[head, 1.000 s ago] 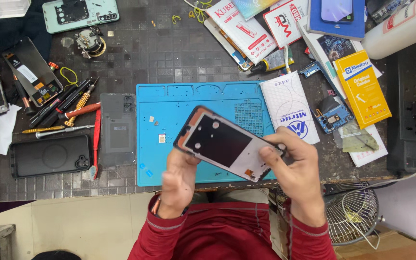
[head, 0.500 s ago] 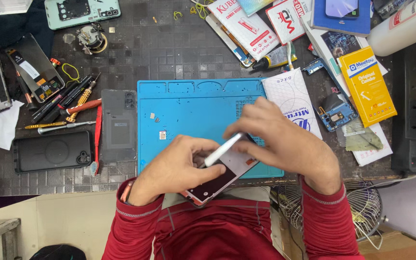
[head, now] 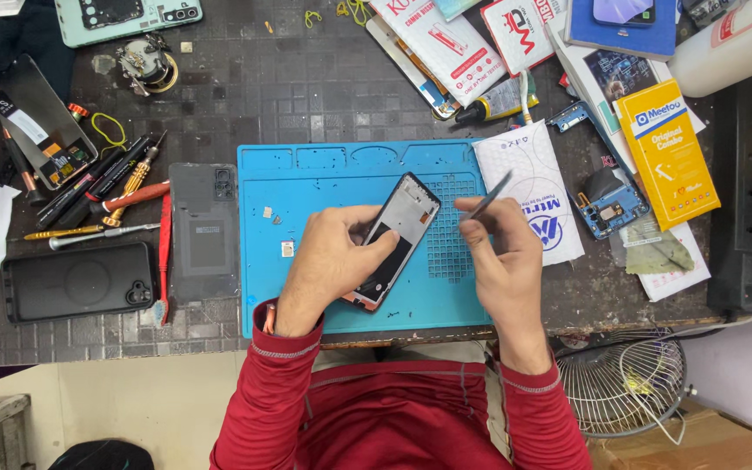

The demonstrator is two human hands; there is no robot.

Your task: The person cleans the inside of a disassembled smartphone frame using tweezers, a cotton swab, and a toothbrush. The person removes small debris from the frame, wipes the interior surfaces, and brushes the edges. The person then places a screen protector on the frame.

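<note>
Black glass and a pale inner frame make up the phone frame [head: 398, 239] you hold tilted over the blue mat [head: 306, 252]; its lower half is dark, its upper half shows a lighter panel with a thin black rim. Your left hand [head: 332, 257] grasps it along its left edge, thumb laid across the face. Your right hand [head: 502, 252] pinches one thin metal tool [head: 489, 196] just right of it. Left of your left hand lie two dark back covers [head: 206, 231].
</note>
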